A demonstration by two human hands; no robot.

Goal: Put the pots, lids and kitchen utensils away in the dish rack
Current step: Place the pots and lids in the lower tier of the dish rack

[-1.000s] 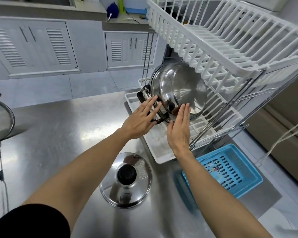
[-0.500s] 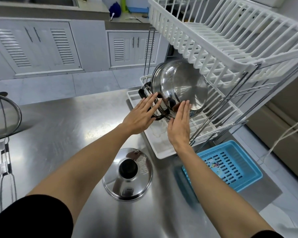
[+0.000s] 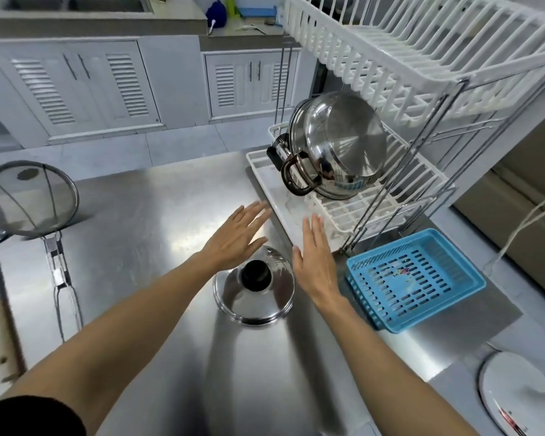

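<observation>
A steel pot (image 3: 340,146) stands tilted on its side in the lower tier of the white dish rack (image 3: 353,212), its dark handles toward me. A steel lid (image 3: 258,297) with a black knob lies flat on the steel counter. My left hand (image 3: 236,237) hovers open just above and behind the lid, fingers spread. My right hand (image 3: 315,262) is open beside the lid's right edge, in front of the rack's drip tray. On the far left lie a mesh skimmer (image 3: 29,199) with a wooden handle and metal tongs (image 3: 60,272).
The rack's upper white tier (image 3: 422,58) overhangs the pot. A blue slotted basket (image 3: 412,278) sits right of my right hand. A white round object (image 3: 516,398) lies at the bottom right. White louvred cabinets (image 3: 76,89) stand across the floor behind the counter.
Both hands have let go of the pot and drawn back toward me, down over the lid. The pot stays in the lower rack.
</observation>
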